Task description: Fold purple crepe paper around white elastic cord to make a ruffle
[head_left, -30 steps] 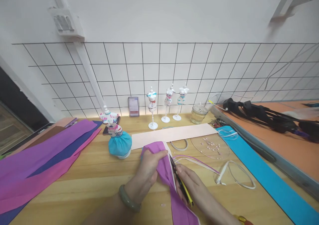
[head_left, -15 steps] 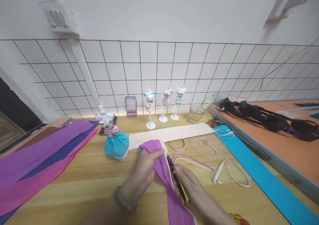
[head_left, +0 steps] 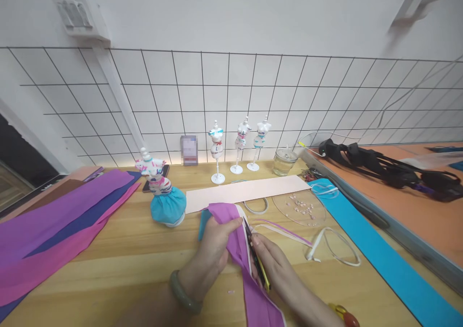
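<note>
A strip of purple fabric with a white edge hangs over the wooden table. My left hand pinches its upper end, the thumb lying near the white edge, and a bit of teal material shows behind the fingers. Black and yellow snips sit in my right hand, their dark tips pointing up at the white edge beside my left thumb. Left of my hands stands a small dress form wearing a puffed blue skirt.
Three small dress forms stand at the back near a glass jar. A pale pink strip, beads and ribbons lie beyond my hands. Fabric strips lie left, a blue strip right.
The purple fabric's top and my left hand have shifted slightly right, and more teal material shows behind the hand. The snips stay along the white edge. The view has tilted a little.
</note>
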`<state>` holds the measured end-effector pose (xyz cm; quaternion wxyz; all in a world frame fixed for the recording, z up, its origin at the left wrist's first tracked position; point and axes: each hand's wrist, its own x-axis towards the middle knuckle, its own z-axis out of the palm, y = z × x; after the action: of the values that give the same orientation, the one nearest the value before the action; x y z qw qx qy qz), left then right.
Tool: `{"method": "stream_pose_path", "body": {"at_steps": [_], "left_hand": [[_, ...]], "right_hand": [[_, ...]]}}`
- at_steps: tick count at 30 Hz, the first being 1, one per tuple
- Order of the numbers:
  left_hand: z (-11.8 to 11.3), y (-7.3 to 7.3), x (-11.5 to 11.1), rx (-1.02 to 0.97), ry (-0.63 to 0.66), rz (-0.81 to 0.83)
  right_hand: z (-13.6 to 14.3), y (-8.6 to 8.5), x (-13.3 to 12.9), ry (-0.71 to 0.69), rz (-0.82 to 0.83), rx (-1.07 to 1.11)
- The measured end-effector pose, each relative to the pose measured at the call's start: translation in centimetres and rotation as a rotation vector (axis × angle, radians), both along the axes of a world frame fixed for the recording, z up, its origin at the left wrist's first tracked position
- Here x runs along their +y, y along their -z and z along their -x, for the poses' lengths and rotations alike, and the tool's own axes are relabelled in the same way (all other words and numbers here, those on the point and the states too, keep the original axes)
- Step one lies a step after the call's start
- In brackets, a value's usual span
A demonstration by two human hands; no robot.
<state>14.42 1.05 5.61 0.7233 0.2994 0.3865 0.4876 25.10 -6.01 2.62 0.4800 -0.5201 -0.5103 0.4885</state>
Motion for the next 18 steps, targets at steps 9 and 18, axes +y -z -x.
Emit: {"method": "stream_pose_path", "body": {"at_steps": [9,18], "left_hand": [[-0.17,0.48,-0.03,-0.033,-0.022,-0.011],[-0.32,0.52,-0.36,-0.006,-0.029,-0.004]], "right_hand": [[-0.23,0.21,0.09,0.002,-0.066,-0.111],[-0.27,0.64,0.11,-0.011,-0.038,-0.105]]}}
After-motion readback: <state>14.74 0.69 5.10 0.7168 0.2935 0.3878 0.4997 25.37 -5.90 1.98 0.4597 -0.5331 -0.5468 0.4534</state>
